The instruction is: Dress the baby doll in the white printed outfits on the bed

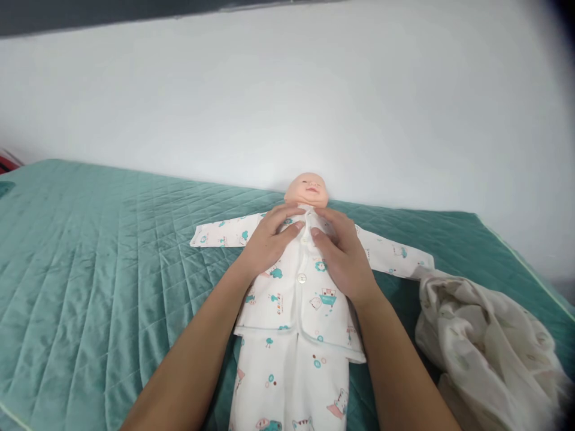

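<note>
A baby doll [309,187] lies on its back, its head toward the wall. It wears a white long-sleeved shirt [276,299] with printed animals and white trousers [291,377] of like print. Round buttons run down the shirt's front; one button [301,279] shows at mid-chest. My left hand [273,234] rests on the chest left of the front opening, thumb and forefinger apart near the collar. Opposite it, my right hand [342,248] lies on the other side, thumb also apart from the fingers. Both sets of fingertips touch the cloth around the upper buttons.
A crumpled whitish cloth [485,347] lies at the right, touching the end of the shirt's sleeve. Under everything spreads a green quilted cover [112,269]. Behind the doll's head rises a pale wall [278,90]. Something red [8,163] shows at the far left edge.
</note>
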